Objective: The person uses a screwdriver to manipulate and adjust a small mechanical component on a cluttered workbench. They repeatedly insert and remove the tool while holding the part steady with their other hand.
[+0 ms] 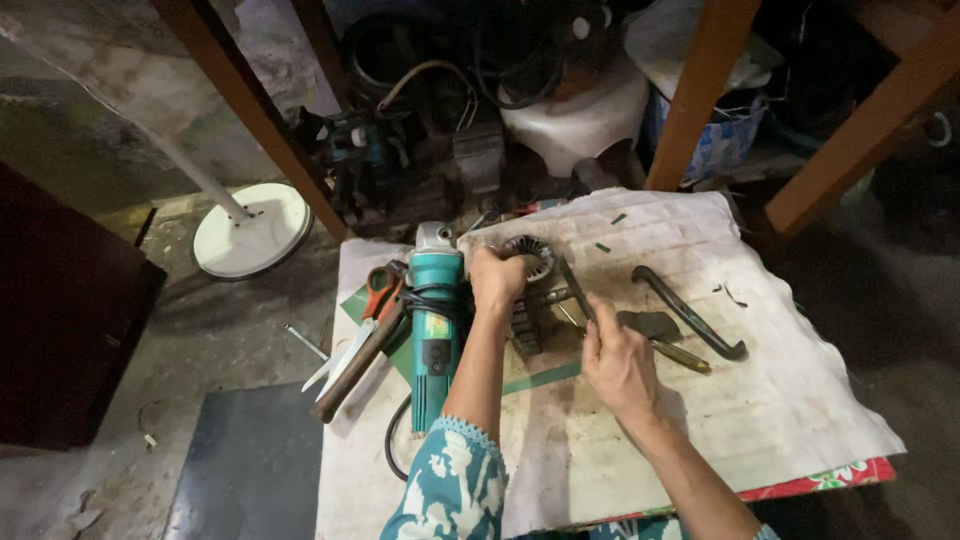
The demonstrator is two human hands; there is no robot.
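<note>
My left hand (495, 280) grips a round, ribbed metal motor part (530, 255) lying on the white cloth (780, 400) of a low table. To its right, my right hand (615, 360) pinches a thin dark metal tool (575, 285) whose tip reaches toward that part. A dark toothed metal piece (524, 330) lies between my two hands. A teal angle grinder (434, 320) with a black cord lies just left of my left forearm.
Red-handled scissors (378, 290) and a long brown-handled tool (355, 365) lie left of the grinder. A curved black handle (690, 312), a flat grey blade (650, 325) and a brass-tipped tool (682, 356) lie to the right. Wooden legs (700, 95), a white round base (250, 230) and cluttered machines stand behind.
</note>
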